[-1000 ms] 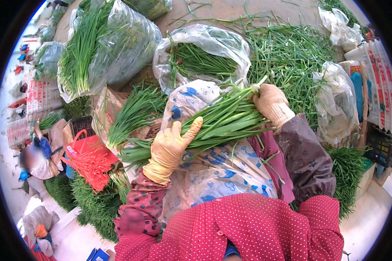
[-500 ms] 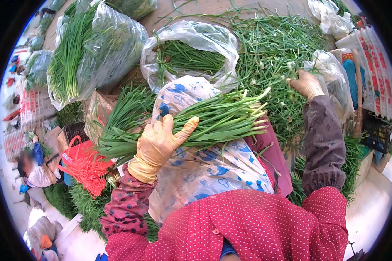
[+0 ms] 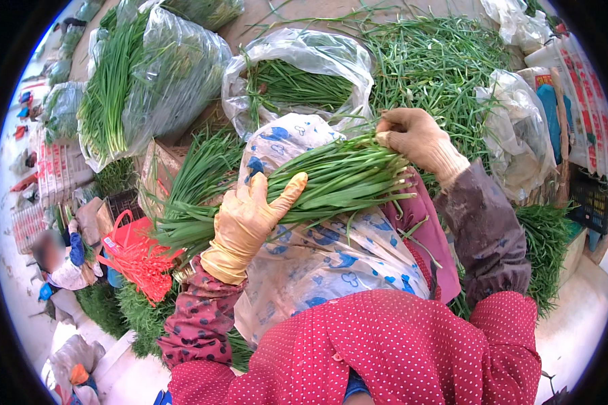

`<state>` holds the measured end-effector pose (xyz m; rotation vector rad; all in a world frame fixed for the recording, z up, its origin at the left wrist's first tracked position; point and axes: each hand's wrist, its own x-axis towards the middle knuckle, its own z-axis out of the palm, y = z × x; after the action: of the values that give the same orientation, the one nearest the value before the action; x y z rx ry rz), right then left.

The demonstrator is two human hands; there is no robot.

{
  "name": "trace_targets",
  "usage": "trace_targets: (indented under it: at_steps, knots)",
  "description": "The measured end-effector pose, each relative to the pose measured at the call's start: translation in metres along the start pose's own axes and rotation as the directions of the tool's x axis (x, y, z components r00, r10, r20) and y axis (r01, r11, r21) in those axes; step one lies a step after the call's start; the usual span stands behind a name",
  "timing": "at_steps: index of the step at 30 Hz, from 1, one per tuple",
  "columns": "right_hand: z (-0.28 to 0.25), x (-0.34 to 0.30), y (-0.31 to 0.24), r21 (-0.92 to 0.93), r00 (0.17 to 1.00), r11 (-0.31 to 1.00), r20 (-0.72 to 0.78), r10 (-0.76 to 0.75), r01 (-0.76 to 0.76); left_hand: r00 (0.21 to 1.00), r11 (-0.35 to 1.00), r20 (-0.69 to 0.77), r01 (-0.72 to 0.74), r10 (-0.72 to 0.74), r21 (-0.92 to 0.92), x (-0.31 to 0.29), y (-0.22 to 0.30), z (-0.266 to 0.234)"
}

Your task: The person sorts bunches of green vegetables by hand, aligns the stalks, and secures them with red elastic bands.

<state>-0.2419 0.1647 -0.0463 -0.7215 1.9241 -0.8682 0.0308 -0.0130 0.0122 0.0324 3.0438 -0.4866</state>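
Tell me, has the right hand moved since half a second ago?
Yes. The right hand came back from the loose pile of greens to the bundle's end.

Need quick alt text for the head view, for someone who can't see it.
Two gloved hands handle a bundle of green chives on a lap: the left hand grips its middle, the right hand its far end. Bagged chives lie beyond.

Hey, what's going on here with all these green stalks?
A person in rubber gloves is handling a bundle of green chives laid across a plastic-covered lap. The left hand grips the bundle near its middle, while the right hand pinches stalks at its far end. A loose pile of chives and bagged chives lie ahead.
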Motion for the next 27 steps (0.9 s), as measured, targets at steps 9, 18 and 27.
trace_targets:
  at_steps: [9,18,27]
  knots:
    - [0.045,-0.052,0.046,0.383,0.956,0.923,-0.254,0.148,-0.041,0.995,0.995,0.042,0.095,-0.095,-0.009,-0.008,0.011,0.005]
    - [-0.031,-0.022,0.064,-0.314,0.898,0.91,-0.422,0.12,-0.269,0.998,1.0,-0.068,-0.012,0.01,-0.021,-0.001,0.003,-0.002]
    - [0.016,0.023,0.0,-0.591,0.921,0.708,0.207,-0.329,0.386,0.989,0.998,-0.14,-0.051,0.044,-0.044,-0.002,-0.006,0.0]
